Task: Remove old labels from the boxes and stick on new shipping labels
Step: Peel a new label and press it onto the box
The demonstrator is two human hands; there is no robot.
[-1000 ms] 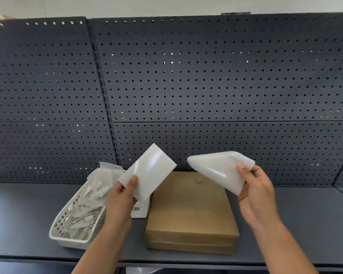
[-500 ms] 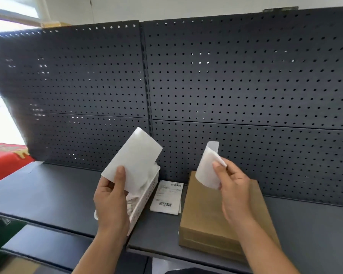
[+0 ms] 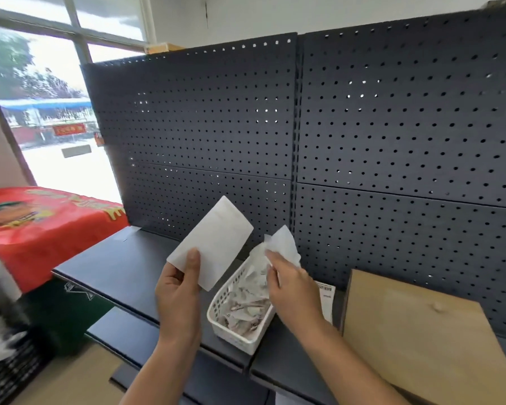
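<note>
At the far 9 o'clock edge a red cloth (image 3: 41, 226) is draped over something low, under a bright window. To its right a dark shelf (image 3: 120, 267) runs across the view, backed by a dark pegboard (image 3: 216, 127).

The left hand (image 3: 177, 290) is raised above the shelf at about 7 o'clock from the centre of the view. It pinches a flat white sheet (image 3: 214, 241) by its lower corner: the thumb lies across the near face and the other fingers are curled out of sight behind it. The sheet slants up from the fingers towards 1 o'clock, off the shelf, with no print showing on the side that faces the camera.

At 4 o'clock from that hand a white slotted basket (image 3: 234, 336) stands on the shelf, filled with scraps of peeled paper.

The right hand (image 3: 292, 287) hovers over the far end of the basket, back of the hand to the camera. Its fingers are closed narrowly on a crumpled paper (image 3: 285, 245), which sticks up out of the fingertips towards 12 o'clock, just above the heap of scraps.

Just beyond the wrist, at 3 o'clock from the basket, a printed label (image 3: 327, 299) lies flat on the shelf, partly hidden by the forearm. Beside it, at 4 o'clock in the view, a brown cardboard box (image 3: 415, 340) lies on the shelf with a bare top, well apart from both hands.
</note>
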